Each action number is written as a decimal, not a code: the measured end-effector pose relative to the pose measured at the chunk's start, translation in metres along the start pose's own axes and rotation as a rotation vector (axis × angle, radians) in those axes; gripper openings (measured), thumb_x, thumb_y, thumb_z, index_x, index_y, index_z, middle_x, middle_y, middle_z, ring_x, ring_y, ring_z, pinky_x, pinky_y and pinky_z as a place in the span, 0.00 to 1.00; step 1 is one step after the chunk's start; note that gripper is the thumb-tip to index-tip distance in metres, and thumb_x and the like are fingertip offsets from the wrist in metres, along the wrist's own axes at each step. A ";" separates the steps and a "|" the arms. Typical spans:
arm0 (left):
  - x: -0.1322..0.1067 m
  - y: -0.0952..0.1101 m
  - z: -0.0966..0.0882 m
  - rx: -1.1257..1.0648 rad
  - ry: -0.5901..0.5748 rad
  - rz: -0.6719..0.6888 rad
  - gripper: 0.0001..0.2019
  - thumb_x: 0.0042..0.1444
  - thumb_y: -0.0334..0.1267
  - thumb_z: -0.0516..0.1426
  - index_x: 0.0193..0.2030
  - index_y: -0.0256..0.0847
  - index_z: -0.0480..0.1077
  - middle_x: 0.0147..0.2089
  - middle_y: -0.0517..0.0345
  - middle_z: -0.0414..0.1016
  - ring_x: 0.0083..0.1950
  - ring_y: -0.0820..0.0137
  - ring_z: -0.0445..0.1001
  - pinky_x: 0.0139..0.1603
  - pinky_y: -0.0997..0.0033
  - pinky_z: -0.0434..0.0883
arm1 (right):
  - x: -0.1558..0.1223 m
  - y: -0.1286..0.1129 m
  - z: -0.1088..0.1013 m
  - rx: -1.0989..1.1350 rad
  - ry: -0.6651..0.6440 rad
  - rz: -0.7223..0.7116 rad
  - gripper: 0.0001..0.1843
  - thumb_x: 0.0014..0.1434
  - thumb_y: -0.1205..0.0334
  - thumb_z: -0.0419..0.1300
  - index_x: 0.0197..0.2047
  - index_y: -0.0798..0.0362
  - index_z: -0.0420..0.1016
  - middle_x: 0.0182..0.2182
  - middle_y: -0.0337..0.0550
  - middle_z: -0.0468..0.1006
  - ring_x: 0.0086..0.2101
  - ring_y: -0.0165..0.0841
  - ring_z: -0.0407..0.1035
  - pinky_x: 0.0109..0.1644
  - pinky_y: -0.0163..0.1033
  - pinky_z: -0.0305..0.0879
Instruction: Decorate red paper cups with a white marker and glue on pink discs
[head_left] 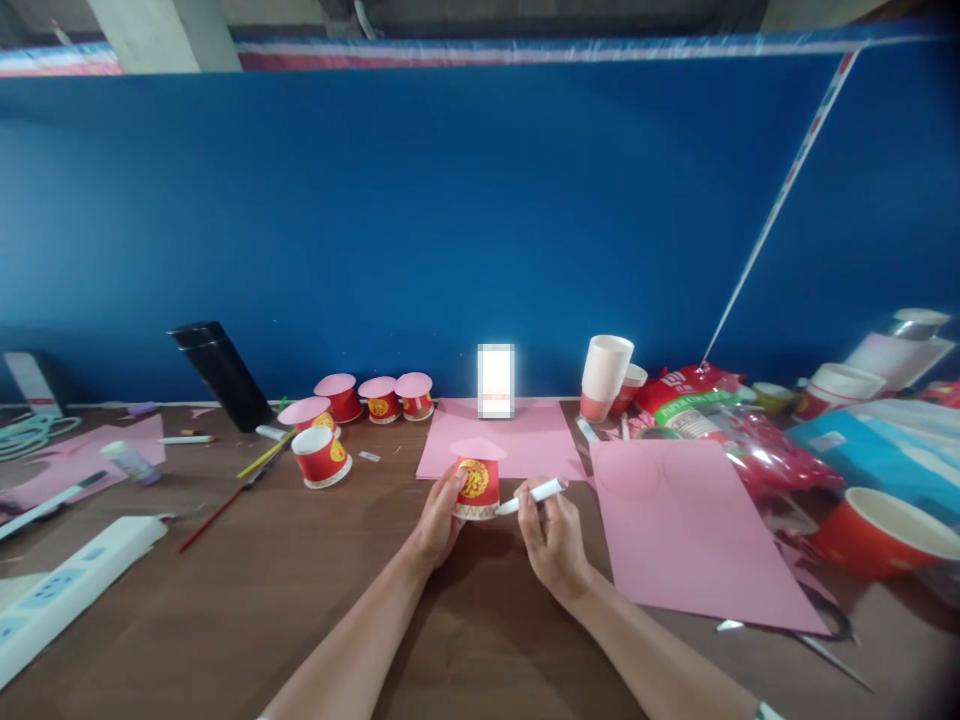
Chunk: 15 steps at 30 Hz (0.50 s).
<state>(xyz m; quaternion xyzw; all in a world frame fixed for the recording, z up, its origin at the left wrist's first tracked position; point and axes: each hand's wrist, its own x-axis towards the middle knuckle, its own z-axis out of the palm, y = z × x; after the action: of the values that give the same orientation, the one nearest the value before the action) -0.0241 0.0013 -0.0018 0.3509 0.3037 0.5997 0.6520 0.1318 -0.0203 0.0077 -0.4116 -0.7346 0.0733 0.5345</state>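
One red paper cup (478,485) clamped in left hand (439,520); white marker (538,496) pinched in right hand (556,540), tip at cup's lower edge; pink paper sheet (697,535) right

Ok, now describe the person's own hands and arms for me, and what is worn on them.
The left hand and right hand are ungloved, with no watch or bracelet visible at either wrist. The left forearm and right forearm are bare too. Near the bottom edge, the right one meets a white-and-green scrap, perhaps a sleeve's hem; too little shows to tell.
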 end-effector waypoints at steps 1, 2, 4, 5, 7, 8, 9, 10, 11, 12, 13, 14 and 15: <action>0.000 0.000 0.000 0.004 -0.003 -0.005 0.16 0.51 0.45 0.59 0.41 0.35 0.72 0.39 0.52 0.77 0.41 0.64 0.75 0.46 0.65 0.69 | 0.000 0.000 0.000 0.002 0.001 0.001 0.08 0.63 0.67 0.46 0.33 0.53 0.65 0.26 0.42 0.71 0.26 0.31 0.65 0.34 0.36 0.62; -0.001 0.001 0.001 0.008 -0.011 -0.010 0.16 0.51 0.46 0.59 0.41 0.35 0.72 0.39 0.51 0.77 0.41 0.65 0.75 0.46 0.65 0.69 | -0.001 0.001 0.000 0.001 0.003 0.001 0.08 0.63 0.67 0.46 0.34 0.53 0.65 0.27 0.42 0.71 0.27 0.31 0.65 0.34 0.36 0.62; -0.001 0.002 0.002 0.022 -0.039 -0.016 0.17 0.51 0.46 0.59 0.43 0.36 0.71 0.39 0.51 0.77 0.40 0.65 0.75 0.45 0.66 0.69 | -0.002 0.001 0.001 -0.006 0.011 0.003 0.08 0.63 0.67 0.47 0.34 0.53 0.65 0.27 0.42 0.71 0.27 0.32 0.65 0.35 0.36 0.62; -0.002 0.002 0.003 0.031 -0.052 -0.016 0.18 0.52 0.46 0.59 0.45 0.36 0.71 0.40 0.51 0.77 0.40 0.65 0.75 0.45 0.66 0.69 | -0.002 0.001 0.001 -0.008 0.017 0.005 0.08 0.63 0.67 0.47 0.34 0.53 0.65 0.27 0.42 0.71 0.27 0.32 0.65 0.35 0.36 0.61; -0.003 0.003 0.003 0.045 -0.059 -0.010 0.18 0.52 0.44 0.59 0.47 0.37 0.69 0.41 0.52 0.77 0.41 0.66 0.75 0.45 0.67 0.69 | -0.002 0.001 0.001 -0.011 0.021 0.007 0.08 0.63 0.67 0.47 0.34 0.53 0.65 0.26 0.41 0.71 0.27 0.32 0.65 0.34 0.36 0.61; -0.003 0.002 0.003 0.046 -0.053 -0.008 0.19 0.52 0.43 0.59 0.48 0.37 0.69 0.42 0.52 0.77 0.41 0.66 0.75 0.45 0.67 0.69 | -0.002 0.001 0.001 -0.010 0.020 0.007 0.08 0.62 0.67 0.47 0.34 0.53 0.65 0.26 0.41 0.71 0.27 0.32 0.65 0.34 0.36 0.61; -0.003 0.002 0.003 0.041 -0.042 -0.006 0.19 0.52 0.43 0.59 0.49 0.38 0.68 0.42 0.52 0.76 0.41 0.66 0.75 0.45 0.67 0.69 | -0.002 0.001 0.000 -0.009 0.017 0.008 0.08 0.62 0.67 0.47 0.34 0.53 0.65 0.26 0.41 0.71 0.27 0.32 0.66 0.35 0.37 0.61; -0.002 0.002 0.002 0.032 -0.032 -0.006 0.20 0.51 0.43 0.60 0.50 0.39 0.67 0.42 0.53 0.76 0.42 0.66 0.75 0.46 0.67 0.69 | -0.002 0.001 0.000 -0.008 0.011 0.009 0.08 0.62 0.67 0.46 0.34 0.53 0.65 0.26 0.42 0.71 0.27 0.32 0.66 0.35 0.37 0.62; -0.002 0.001 0.002 0.022 -0.025 -0.007 0.21 0.51 0.43 0.60 0.51 0.39 0.67 0.42 0.53 0.76 0.42 0.66 0.75 0.46 0.66 0.69 | -0.002 0.001 0.000 -0.010 0.010 0.009 0.08 0.62 0.67 0.46 0.34 0.53 0.65 0.26 0.42 0.71 0.27 0.32 0.66 0.35 0.37 0.62; -0.002 0.000 0.001 0.014 -0.023 -0.010 0.22 0.51 0.42 0.60 0.52 0.40 0.66 0.42 0.53 0.76 0.42 0.66 0.75 0.46 0.66 0.69 | -0.002 0.001 0.000 -0.012 0.012 0.010 0.08 0.62 0.67 0.46 0.34 0.53 0.65 0.26 0.42 0.71 0.27 0.32 0.66 0.35 0.37 0.62; -0.001 0.000 0.001 0.009 -0.023 -0.011 0.22 0.51 0.42 0.60 0.52 0.40 0.66 0.41 0.54 0.77 0.42 0.65 0.75 0.46 0.66 0.69 | -0.002 0.001 0.000 -0.015 0.016 0.009 0.08 0.62 0.67 0.46 0.34 0.53 0.65 0.26 0.42 0.72 0.28 0.32 0.66 0.35 0.37 0.62; -0.001 0.000 0.001 0.007 -0.024 -0.013 0.22 0.51 0.42 0.60 0.53 0.40 0.66 0.41 0.54 0.77 0.42 0.65 0.75 0.46 0.66 0.69 | -0.002 0.001 0.000 -0.017 0.021 0.007 0.08 0.62 0.67 0.46 0.34 0.53 0.64 0.26 0.42 0.72 0.28 0.32 0.67 0.36 0.37 0.62; -0.001 -0.001 0.001 0.005 -0.023 -0.014 0.22 0.51 0.42 0.60 0.53 0.40 0.66 0.41 0.54 0.77 0.43 0.65 0.75 0.46 0.66 0.69 | -0.002 0.001 0.000 -0.021 0.024 0.005 0.08 0.62 0.67 0.46 0.34 0.53 0.64 0.27 0.42 0.72 0.28 0.32 0.67 0.36 0.37 0.62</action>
<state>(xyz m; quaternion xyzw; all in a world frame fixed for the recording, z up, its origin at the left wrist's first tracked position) -0.0233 0.0002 -0.0019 0.3575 0.3002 0.5899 0.6589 0.1324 -0.0209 0.0060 -0.4197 -0.7278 0.0620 0.5388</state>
